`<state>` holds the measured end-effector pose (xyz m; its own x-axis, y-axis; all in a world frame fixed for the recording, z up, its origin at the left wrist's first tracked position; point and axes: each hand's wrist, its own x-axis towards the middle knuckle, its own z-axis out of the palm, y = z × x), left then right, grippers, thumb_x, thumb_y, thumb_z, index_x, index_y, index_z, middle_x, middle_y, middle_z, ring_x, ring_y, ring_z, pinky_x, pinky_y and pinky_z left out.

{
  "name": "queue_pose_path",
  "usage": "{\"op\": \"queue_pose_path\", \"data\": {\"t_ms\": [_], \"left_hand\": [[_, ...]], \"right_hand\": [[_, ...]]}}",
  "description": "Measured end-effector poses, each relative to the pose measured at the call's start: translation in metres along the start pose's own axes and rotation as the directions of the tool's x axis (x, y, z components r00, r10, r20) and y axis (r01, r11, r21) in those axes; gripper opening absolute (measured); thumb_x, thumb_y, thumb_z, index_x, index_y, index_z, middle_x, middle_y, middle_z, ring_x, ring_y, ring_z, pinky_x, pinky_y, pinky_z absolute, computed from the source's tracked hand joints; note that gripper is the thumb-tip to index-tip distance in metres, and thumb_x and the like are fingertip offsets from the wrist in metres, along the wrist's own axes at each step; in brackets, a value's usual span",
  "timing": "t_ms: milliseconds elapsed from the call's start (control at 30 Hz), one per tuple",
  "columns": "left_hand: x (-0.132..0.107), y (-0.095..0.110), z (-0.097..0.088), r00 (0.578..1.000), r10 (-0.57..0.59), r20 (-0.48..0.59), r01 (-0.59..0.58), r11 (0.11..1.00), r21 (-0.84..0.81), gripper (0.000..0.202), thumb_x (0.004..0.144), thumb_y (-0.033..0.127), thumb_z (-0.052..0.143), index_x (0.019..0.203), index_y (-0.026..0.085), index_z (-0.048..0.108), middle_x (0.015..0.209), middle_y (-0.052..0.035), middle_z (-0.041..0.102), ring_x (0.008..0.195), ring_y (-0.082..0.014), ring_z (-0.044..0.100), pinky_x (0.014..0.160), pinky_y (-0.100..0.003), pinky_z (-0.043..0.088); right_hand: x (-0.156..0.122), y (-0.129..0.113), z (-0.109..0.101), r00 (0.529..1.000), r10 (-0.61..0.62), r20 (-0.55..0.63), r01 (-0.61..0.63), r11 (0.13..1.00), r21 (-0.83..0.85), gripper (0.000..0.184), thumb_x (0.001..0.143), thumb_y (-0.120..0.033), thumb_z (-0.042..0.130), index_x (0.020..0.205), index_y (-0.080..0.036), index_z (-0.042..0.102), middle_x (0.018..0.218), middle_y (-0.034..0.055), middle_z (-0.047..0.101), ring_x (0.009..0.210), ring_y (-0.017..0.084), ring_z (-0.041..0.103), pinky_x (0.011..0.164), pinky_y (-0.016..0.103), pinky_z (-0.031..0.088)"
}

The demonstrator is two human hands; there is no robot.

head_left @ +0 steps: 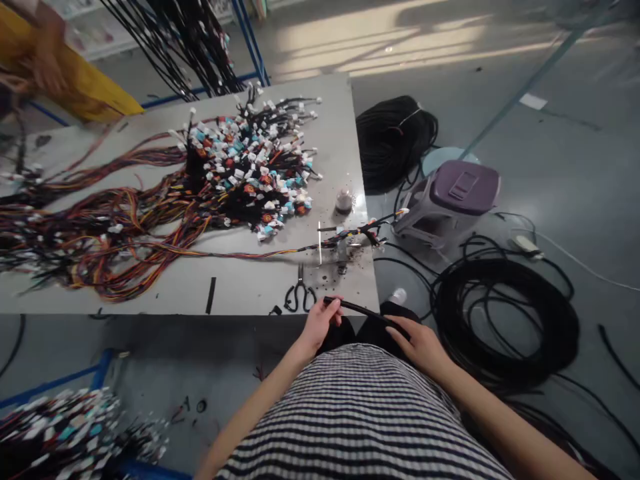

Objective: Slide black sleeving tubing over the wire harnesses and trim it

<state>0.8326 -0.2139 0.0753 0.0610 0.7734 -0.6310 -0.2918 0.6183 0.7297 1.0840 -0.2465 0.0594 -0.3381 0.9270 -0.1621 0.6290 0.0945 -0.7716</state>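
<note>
A length of black tubing (361,309) stretches between my hands just off the table's front edge. My left hand (321,323) pinches its left end between thumb and fingers. Farther along, my right hand (414,339) has its fingers closed on the tubing, whose right end is hidden by that hand. On the table beyond, a wire harness (280,253) runs rightward through a small clear stand (327,248), its branched connector end reaching past the table's edge. Black-handled scissors (300,293) lie left of the stand, near my left hand.
Piled harnesses with white connectors (250,167) cover the table's (335,107) left and middle. A small round container (344,201) stands behind the stand. Rightward on the floor are a purple-topped stool (465,187) and coiled black tubing (505,320). Another person's hand (50,70) shows far left.
</note>
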Motion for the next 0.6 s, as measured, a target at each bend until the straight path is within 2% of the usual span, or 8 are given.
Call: {"op": "queue_pose_path", "data": {"t_ms": [67, 167, 267, 333, 400, 500, 533, 600], "left_hand": [[-0.009, -0.001, -0.012, 0.995, -0.017, 0.101, 0.009, 0.997, 0.08, 0.056, 0.065, 0.059, 0.076, 0.095, 0.013, 0.064, 0.065, 0.0022, 0.059, 0.05, -0.0074, 0.051, 0.051, -0.022, 0.041], [-0.012, -0.004, -0.016, 0.966, -0.029, 0.257, -0.023, 0.98, 0.196, 0.055, 0.071, 0.061, 0.071, 0.098, 0.013, 0.066, 0.066, 0.0009, 0.06, 0.052, -0.0089, 0.052, 0.053, -0.023, 0.042], [-0.002, -0.002, -0.022, 0.939, -0.021, 0.344, -0.1, 0.938, 0.33, 0.048, 0.078, 0.054, 0.066, 0.105, 0.014, 0.068, 0.073, -0.0021, 0.065, 0.061, -0.0119, 0.057, 0.06, -0.025, 0.047], [0.015, 0.008, -0.033, 0.951, 0.057, 0.305, -0.2, 0.863, 0.464, 0.042, 0.08, 0.049, 0.065, 0.105, 0.016, 0.069, 0.084, -0.005, 0.069, 0.072, -0.0152, 0.061, 0.067, -0.027, 0.049], [0.038, 0.025, -0.049, 0.954, 0.246, 0.171, -0.299, 0.732, 0.613, 0.034, 0.085, 0.045, 0.059, 0.102, 0.017, 0.071, 0.095, -0.0074, 0.071, 0.084, -0.0183, 0.063, 0.076, -0.03, 0.05], [0.079, 0.056, -0.078, 0.85, 0.526, 0.028, -0.332, 0.493, 0.804, 0.037, 0.094, 0.039, 0.043, 0.101, 0.016, 0.071, 0.105, -0.0102, 0.07, 0.1, -0.0218, 0.062, 0.09, -0.036, 0.049], [0.093, 0.066, -0.086, 0.825, 0.564, 0.032, -0.319, 0.418, 0.85, 0.038, 0.095, 0.037, 0.04, 0.103, 0.016, 0.071, 0.106, -0.0108, 0.07, 0.104, -0.0224, 0.062, 0.095, -0.037, 0.047], [0.118, 0.082, -0.097, 0.827, 0.556, 0.08, -0.285, 0.292, 0.913, 0.038, 0.096, 0.034, 0.039, 0.106, 0.016, 0.071, 0.11, -0.0109, 0.07, 0.11, -0.0228, 0.06, 0.102, -0.039, 0.044]], "right_hand": [[0.007, -0.021, 0.015, 1.0, -0.028, -0.007, 0.028, 1.0, 0.008, 0.04, 0.095, -0.046, 0.048, 0.119, -0.02, 0.066, 0.11, 0.0088, 0.069, 0.096, 0.023, 0.068, 0.087, 0.037, 0.056], [0.017, -0.046, 0.035, 0.998, -0.07, -0.005, 0.07, 0.996, 0.056, 0.036, 0.095, -0.043, 0.048, 0.117, -0.021, 0.066, 0.105, 0.0079, 0.07, 0.093, 0.021, 0.068, 0.084, 0.034, 0.056], [0.03, -0.05, 0.038, 0.999, -0.054, 0.001, 0.054, 0.994, 0.1, 0.035, 0.097, -0.042, 0.046, 0.116, -0.022, 0.067, 0.1, 0.0068, 0.07, 0.088, 0.019, 0.067, 0.081, 0.031, 0.055], [0.048, -0.034, 0.025, 0.999, -0.021, -0.031, 0.023, 0.997, 0.075, 0.035, 0.096, -0.042, 0.046, 0.114, -0.022, 0.069, 0.097, 0.0071, 0.07, 0.087, 0.02, 0.067, 0.08, 0.031, 0.054], [0.073, -0.004, 0.001, 0.991, 0.05, -0.128, -0.055, 0.998, -0.032, 0.035, 0.094, -0.041, 0.049, 0.11, -0.02, 0.071, 0.097, 0.0089, 0.07, 0.088, 0.023, 0.066, 0.08, 0.033, 0.054], [0.121, 0.044, -0.034, 0.97, 0.12, -0.21, -0.161, 0.968, -0.193, 0.034, 0.091, -0.04, 0.052, 0.108, -0.019, 0.072, 0.098, 0.0103, 0.07, 0.089, 0.026, 0.066, 0.079, 0.036, 0.053], [0.136, 0.057, -0.042, 0.974, 0.116, -0.194, -0.157, 0.965, -0.212, 0.034, 0.09, -0.04, 0.052, 0.109, -0.019, 0.072, 0.099, 0.0101, 0.07, 0.089, 0.025, 0.066, 0.079, 0.036, 0.053], [0.161, 0.071, -0.048, 0.989, 0.074, -0.13, -0.1, 0.973, -0.206, 0.034, 0.09, -0.039, 0.053, 0.112, -0.019, 0.071, 0.101, 0.0093, 0.071, 0.089, 0.024, 0.067, 0.08, 0.034, 0.052]]}}
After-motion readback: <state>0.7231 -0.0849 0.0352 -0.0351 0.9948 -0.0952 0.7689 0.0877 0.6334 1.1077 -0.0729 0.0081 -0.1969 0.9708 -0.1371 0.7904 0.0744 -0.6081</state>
